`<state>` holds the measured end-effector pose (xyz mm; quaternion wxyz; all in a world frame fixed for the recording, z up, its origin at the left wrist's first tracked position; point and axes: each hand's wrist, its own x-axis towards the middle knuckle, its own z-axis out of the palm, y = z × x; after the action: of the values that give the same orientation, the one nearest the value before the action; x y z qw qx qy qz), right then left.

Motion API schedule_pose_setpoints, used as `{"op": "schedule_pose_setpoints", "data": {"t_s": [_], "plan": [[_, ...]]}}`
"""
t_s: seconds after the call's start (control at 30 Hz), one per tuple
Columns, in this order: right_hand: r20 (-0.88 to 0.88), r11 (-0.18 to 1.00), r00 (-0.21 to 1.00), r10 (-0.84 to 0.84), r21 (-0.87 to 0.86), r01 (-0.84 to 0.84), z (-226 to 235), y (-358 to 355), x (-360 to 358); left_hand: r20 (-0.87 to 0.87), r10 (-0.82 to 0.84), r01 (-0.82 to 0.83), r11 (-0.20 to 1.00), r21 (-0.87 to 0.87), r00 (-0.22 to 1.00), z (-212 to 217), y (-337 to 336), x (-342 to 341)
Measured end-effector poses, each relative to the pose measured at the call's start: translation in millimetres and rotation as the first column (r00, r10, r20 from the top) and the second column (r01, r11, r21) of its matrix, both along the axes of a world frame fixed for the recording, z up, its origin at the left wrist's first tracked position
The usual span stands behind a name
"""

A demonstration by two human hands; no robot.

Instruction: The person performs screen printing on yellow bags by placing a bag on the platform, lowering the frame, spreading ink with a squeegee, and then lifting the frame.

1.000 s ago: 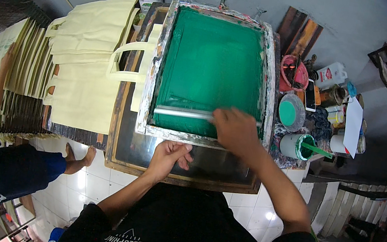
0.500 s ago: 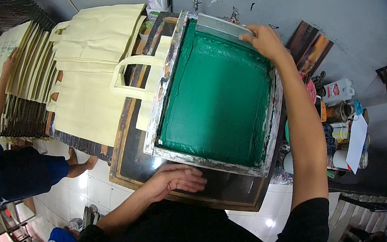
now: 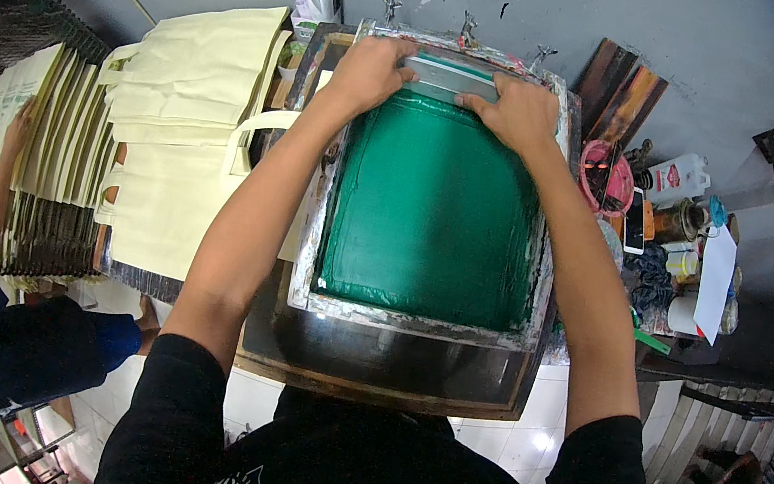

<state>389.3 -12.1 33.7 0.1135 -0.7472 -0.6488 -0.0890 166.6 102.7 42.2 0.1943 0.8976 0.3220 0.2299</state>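
At far end of green screen [image 3: 437,215]: left hand [image 3: 370,74], right hand [image 3: 526,114] both gripping squeegee [image 3: 451,78].

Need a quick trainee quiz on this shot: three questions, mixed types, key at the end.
1. Multiple choice: what do the left hand and right hand both grip?
A) a bottle
B) the squeegee
C) a bag
2. True or false: the squeegee is near the end of the frame farthest from the person.
3. Fill in the blank: the phone lies to the ____ of the frame, as the person sees it.

Key:
1. B
2. True
3. right
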Motion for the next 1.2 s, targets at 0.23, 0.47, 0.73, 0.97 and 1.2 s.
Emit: {"op": "schedule_pose_setpoints", "data": {"t_s": [0.23, 0.47, 0.73, 0.97, 1.2], "plan": [[-0.049, 0.999, 0.999, 0.001, -0.036, -0.003, 5.7, -48.0, -23.0, -0.025, 0.029, -0.031, 0.996, -0.083, 0.999, 4.3, -43.0, -21.1], [-0.082, 0.993, 0.996, 0.025, -0.109, -0.034, 7.9, -107.0, -57.9, -0.017, 0.035, -0.037, 0.99, -0.139, 0.999, 3.7, -109.2, -59.8], [-0.099, 0.99, 0.987, 0.128, 0.073, -0.121, -10.2, -197.2, -98.6, -0.062, 0.028, -0.04, 0.978, -0.206, 0.998, 9.2, -200.0, -108.6], [-0.036, 0.974, 0.989, 0.141, 0.186, -0.132, -16.1, -234.7, -125.3, 0.096, 0.0, 0.007, 0.998, -0.07, 0.995, -6.6, -236.9, -139.8], [-0.086, 0.901, 0.972, 0.217, 0.401, -0.165, 5.4, -249.1, -118.4, 0.185, 0.02, -0.077, 0.95, 0.303, 0.982, -46.3, -249.2, -174.3]]}}
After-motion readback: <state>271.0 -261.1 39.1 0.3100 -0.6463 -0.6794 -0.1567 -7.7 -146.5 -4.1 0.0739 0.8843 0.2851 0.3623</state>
